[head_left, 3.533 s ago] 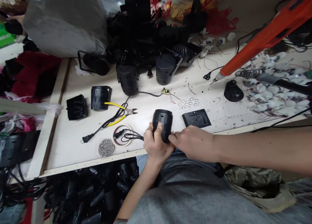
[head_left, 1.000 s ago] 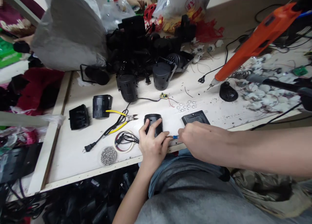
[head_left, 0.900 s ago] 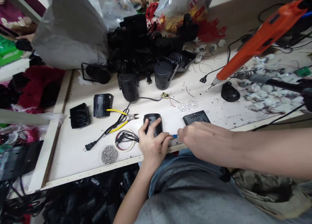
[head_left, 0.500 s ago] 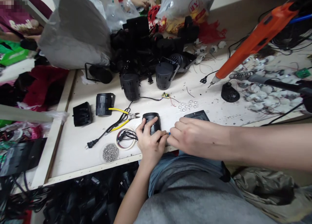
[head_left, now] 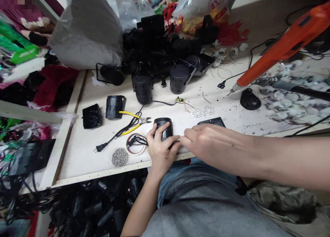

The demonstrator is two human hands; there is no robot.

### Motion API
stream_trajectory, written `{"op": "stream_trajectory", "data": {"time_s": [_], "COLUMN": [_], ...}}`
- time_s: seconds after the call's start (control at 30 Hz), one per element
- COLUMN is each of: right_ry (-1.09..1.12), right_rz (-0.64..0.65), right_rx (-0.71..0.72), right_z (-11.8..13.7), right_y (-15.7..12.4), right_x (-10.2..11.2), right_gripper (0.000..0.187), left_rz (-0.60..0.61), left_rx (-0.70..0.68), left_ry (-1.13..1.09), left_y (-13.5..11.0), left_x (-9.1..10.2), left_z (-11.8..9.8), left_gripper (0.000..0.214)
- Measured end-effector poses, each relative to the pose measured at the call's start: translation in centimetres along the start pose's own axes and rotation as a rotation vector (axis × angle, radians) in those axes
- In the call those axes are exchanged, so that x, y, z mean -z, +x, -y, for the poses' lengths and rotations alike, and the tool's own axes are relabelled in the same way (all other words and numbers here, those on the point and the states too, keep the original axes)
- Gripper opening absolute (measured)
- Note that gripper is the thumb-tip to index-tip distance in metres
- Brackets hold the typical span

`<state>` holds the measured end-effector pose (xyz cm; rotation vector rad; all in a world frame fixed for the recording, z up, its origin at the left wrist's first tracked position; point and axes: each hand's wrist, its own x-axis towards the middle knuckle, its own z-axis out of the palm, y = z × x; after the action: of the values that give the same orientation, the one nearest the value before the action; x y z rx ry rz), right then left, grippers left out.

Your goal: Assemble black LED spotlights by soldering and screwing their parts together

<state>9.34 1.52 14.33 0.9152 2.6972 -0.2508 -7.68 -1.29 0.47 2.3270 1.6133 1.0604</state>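
Observation:
My left hand (head_left: 163, 148) grips a black cylindrical lamp housing (head_left: 166, 132) lying on the table near its front edge. Its thumb and forefinger reach to the right, close to my right fingertips. My right hand (head_left: 199, 141) is closed in a pinch just right of the housing; what it holds is hidden by the fingers. Behind the right hand lies a flat black piece (head_left: 212, 121), partly covered. Left of the housing are a coiled black cord (head_left: 139, 139) on a roll of tape (head_left: 129, 150) and yellow-handled cutters (head_left: 131, 129).
A dish of small screws (head_left: 119, 157) sits near the front edge. Small clear lenses (head_left: 203, 112) and a circuit board (head_left: 179, 100) lie beyond my hands. An orange electric screwdriver (head_left: 278, 54) hangs at right. Black housings (head_left: 143, 89) and plastic bags (head_left: 87, 34) crowd the back.
The whole view has shifted slightly right and up. My hands keep nearly the same pose; the small blue bit between them no longer shows, and the right fingers are turned a little.

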Motion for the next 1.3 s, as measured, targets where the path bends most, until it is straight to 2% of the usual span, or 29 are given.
{"op": "stream_trajectory", "data": {"time_s": [0.17,0.27,0.4,0.5,0.7,0.8,0.9,1.0,1.07,1.13,1.3], "right_ry": [0.006,-0.007,-0.138,-0.080,0.097,0.085,0.015,-0.090,-0.113,-0.075,0.126], "right_rz": [-0.169,-0.248,-0.233,-0.210,-0.350,-0.335,-0.353,-0.288,-0.202,-0.178,-0.377], "right_rx": [0.124,0.075,-0.082,-0.067,0.001,0.048,-0.001,-0.104,-0.115,-0.093,0.020], "right_z": [-0.4,-0.7,-0.7,-0.5,-0.5,-0.7,-0.8,-0.8,-0.7,-0.7,-0.8], "right_y": [-0.2,-0.5,-0.9,-0.9,-0.4,-0.4,-0.7,-0.9,-1.0,-1.0,-0.8], "right_x": [-0.8,-1.5,-1.9,-1.8,-1.9,-2.4,-2.6,-2.3,-2.0,-1.8,-2.6], "right_gripper": [0.016,0.011,0.014,0.020,0.026,0.026,0.016,0.010,0.013,0.019,0.030], "left_rz": [-0.062,-0.050,-0.029,-0.023,-0.006,-0.015,-0.026,-0.021,-0.008,0.004,0.020], "left_rx": [0.000,0.002,0.007,0.045,0.071,0.063,0.062,0.074,0.083,0.093,0.060], "left_ry": [-0.004,-0.006,-0.005,0.016,0.031,0.030,0.018,0.007,0.012,0.025,0.038], "left_y": [0.0,0.1,0.2,0.1,-0.1,-0.1,0.0,-0.1,0.0,0.0,0.0], "left_x": [-0.2,-0.2,0.0,0.0,-0.1,-0.1,-0.2,-0.2,-0.2,-0.1,0.0], "left_z": [0.0,-0.1,-0.4,-0.5,-0.5,-0.5,-0.5,-0.6,-0.7,-0.7,-0.7], "left_gripper": [0.014,0.012,0.011,0.011,0.007,0.010,0.009,0.007,0.007,0.007,0.005]}}
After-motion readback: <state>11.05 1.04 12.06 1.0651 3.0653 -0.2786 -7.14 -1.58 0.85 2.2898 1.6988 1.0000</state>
